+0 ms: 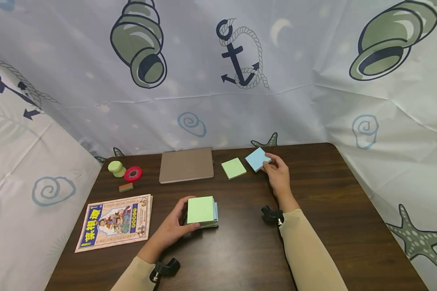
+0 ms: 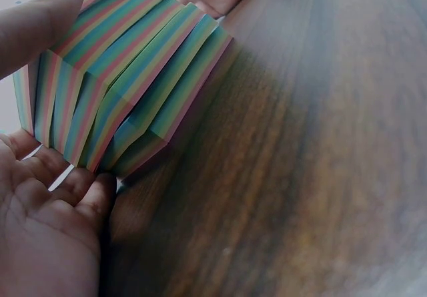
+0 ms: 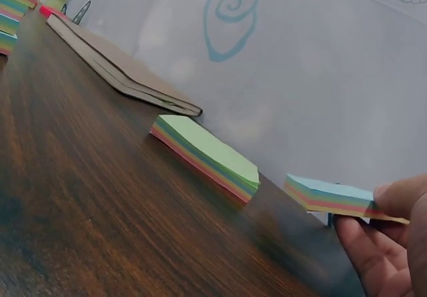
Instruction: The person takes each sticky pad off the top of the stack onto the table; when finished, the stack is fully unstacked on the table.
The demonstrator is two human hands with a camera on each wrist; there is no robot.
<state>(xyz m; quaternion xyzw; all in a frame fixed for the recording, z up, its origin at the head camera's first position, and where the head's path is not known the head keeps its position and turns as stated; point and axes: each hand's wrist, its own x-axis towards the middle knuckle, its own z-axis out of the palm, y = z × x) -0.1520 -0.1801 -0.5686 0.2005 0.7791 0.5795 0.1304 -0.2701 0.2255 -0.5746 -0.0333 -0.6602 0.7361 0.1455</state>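
The book's (image 1: 114, 222) cover text is too small to read, and the eraser (image 1: 126, 187) looks blurred.

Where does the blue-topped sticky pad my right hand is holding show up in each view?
Head: blue-topped pad at the table's far edge, pinched by the right hand, right of the green-topped pad.
Left wrist: not in it.
Right wrist: lower right, lifted off the table, fingers under it.
Shared landmark: the green-topped pad, in both.
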